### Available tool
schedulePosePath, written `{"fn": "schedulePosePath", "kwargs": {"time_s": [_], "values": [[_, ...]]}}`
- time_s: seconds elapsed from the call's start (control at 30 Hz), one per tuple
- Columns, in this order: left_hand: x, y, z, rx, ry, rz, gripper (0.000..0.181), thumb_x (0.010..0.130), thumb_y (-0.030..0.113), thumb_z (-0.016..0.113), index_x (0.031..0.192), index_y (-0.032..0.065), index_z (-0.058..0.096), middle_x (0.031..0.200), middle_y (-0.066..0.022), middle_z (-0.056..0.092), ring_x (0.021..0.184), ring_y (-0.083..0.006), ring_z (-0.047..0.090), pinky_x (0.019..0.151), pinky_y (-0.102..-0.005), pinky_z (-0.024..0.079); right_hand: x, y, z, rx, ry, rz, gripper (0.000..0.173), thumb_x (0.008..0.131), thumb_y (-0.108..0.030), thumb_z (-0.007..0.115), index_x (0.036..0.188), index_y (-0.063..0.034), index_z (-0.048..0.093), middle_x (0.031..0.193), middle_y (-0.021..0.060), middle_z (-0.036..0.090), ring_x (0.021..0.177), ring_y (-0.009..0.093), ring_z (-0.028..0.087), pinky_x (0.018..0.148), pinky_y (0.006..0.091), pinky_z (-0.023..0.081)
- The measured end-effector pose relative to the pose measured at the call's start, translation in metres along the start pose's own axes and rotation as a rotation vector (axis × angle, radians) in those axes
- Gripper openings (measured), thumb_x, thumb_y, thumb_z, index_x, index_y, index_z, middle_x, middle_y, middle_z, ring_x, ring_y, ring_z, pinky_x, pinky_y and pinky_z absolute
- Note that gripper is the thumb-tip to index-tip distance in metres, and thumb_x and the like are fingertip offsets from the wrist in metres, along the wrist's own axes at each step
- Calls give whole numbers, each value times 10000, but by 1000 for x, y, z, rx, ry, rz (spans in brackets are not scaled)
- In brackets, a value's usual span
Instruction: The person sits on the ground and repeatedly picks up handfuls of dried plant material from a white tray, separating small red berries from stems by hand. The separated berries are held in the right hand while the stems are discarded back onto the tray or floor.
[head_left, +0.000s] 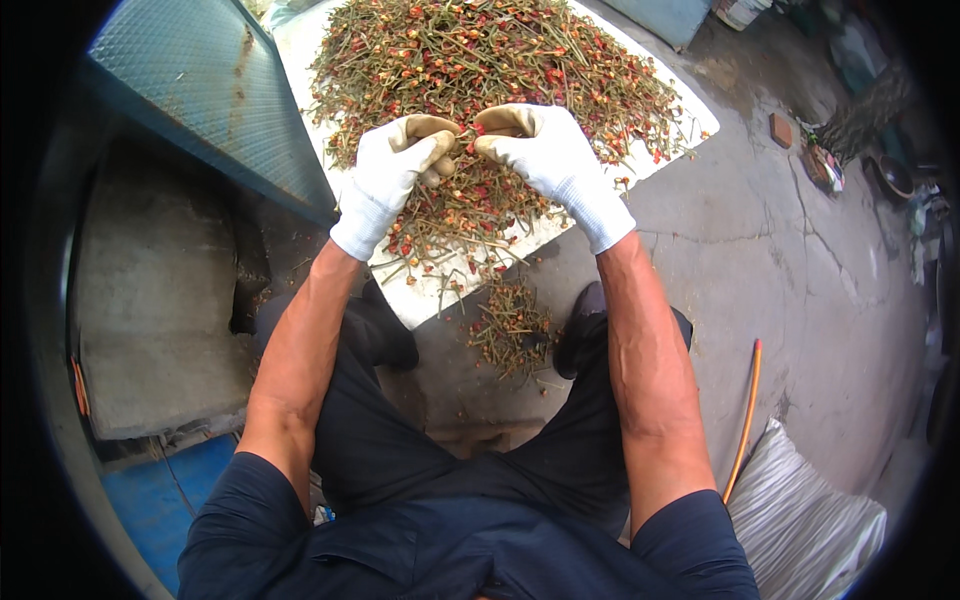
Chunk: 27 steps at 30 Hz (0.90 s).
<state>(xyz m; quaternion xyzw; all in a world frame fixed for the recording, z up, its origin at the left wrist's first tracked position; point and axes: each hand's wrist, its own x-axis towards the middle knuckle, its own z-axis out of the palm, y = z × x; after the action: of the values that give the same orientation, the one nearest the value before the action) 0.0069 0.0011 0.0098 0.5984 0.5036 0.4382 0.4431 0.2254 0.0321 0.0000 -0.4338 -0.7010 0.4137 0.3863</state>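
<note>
A heap of chili pepper stems (480, 56) with red and orange bits covers a white board (442, 300) in front of me. Above its near part, my left hand (401, 161) and my right hand (536, 142) meet almost tip to tip. Both wear white knit gloves with tan-coated, soiled palms and fingers. Between the two sets of pinched fingertips shows one small red chili piece (477, 129) on a stem. The fingers partly hide it, so its full length is not visible.
Fallen stems (514, 326) lie on the concrete floor between my shoes. A blue textured metal panel (202, 97) stands left of the board. An orange rod (745, 420) and a pale woven sack (802, 517) are at lower right, a brick (781, 130) farther off.
</note>
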Motion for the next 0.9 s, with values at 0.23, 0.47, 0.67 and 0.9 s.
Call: {"fn": "schedulePosePath", "kwargs": {"time_s": [0.23,0.47,0.67,0.9], "values": [[-5,9,0,-35,20,-13,279,1016,199,635,1165,-32,685,813,-55,722,649,-87,633,615,-225,512,0,-4,9,195,-26,111,318,915,-180,756,1146,37,730,990,132,780,856,148,737,756,302,588],[-9,11,7,-211,-32,44,283,1005,108,632,1238,-51,659,990,-81,748,878,-111,716,716,-227,559,-3,-15,12,342,-26,139,275,967,-129,698,1158,68,708,926,122,768,757,147,737,674,266,594],[-10,12,9,-93,17,60,263,997,130,661,1199,-33,698,969,-68,744,807,-84,690,679,-218,552,-4,-22,9,258,-70,187,243,966,-109,690,1125,73,704,889,107,758,721,137,725,646,270,597],[-6,3,5,-189,-15,-8,278,1025,187,634,1156,-52,687,830,-71,710,620,-99,649,547,-212,517,-10,-21,17,257,-64,154,185,947,-113,709,1024,53,739,782,76,734,635,102,660,576,269,537]]}}
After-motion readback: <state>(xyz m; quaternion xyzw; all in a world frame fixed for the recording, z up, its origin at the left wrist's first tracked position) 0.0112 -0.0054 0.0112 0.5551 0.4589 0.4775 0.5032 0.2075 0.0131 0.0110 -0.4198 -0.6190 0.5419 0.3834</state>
